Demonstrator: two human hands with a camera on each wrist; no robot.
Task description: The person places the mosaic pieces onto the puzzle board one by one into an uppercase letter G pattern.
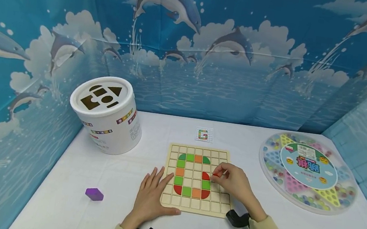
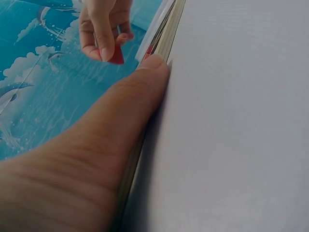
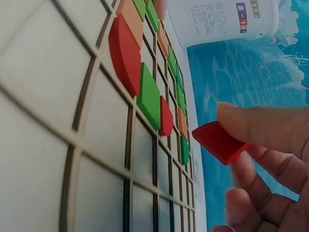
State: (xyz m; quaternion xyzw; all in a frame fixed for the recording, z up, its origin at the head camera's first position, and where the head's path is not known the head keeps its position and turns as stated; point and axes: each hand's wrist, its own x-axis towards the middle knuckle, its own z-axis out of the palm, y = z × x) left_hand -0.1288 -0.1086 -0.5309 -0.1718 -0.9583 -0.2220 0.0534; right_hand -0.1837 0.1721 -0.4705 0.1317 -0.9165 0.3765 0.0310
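A wooden grid board [image 1: 185, 204] lies on the white table, with green, orange and red tiles forming a nearly closed ring in its squares. My right hand [image 1: 233, 181] pinches a red quarter-round tile [image 3: 220, 141] between thumb and fingers, above the board's right side. Close by, a red rounded tile [image 1: 206, 176] sits in the grid over a green square tile [image 1: 206, 185]. My left hand [image 1: 153, 197] lies spread at the board's left front corner, fingers straight. Its thumb [image 2: 130, 104] runs along the front edge in the left wrist view.
Behind the board lies a small pattern card [image 1: 204, 134] with a coloured G-like shape. A white bucket [image 1: 112, 128] with shaped holes in its lid stands back left. To the right is a round marble game box [image 1: 308, 171]. A purple block [image 1: 94, 194] lies at the left.
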